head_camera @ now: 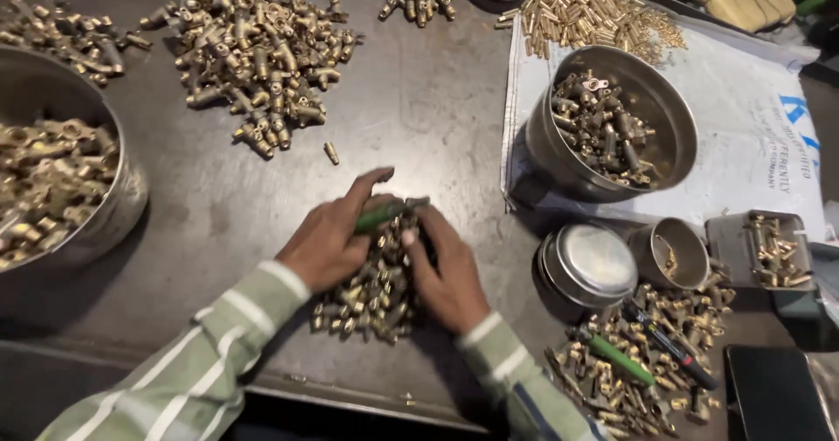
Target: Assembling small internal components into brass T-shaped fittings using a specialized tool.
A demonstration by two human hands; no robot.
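A small heap of brass fittings (371, 297) lies on the dark metal table (419, 109) just in front of me. My left hand (328, 240) rests on the heap's left side and grips a green-handled tool (384, 214) that points right. My right hand (446, 270) presses against the heap's right side, fingers curled around the fittings, thumb near the tool's tip. Both sleeves are green with white stripes.
A big pile of brass fittings (253, 52) lies at the back left. A steel bowl (52, 187) of fittings stands at the left, another bowl (612, 122) on a white sack at right. Small tins (590, 262), a tray (769, 249), loose fittings and screwdrivers (647, 362) sit at the front right.
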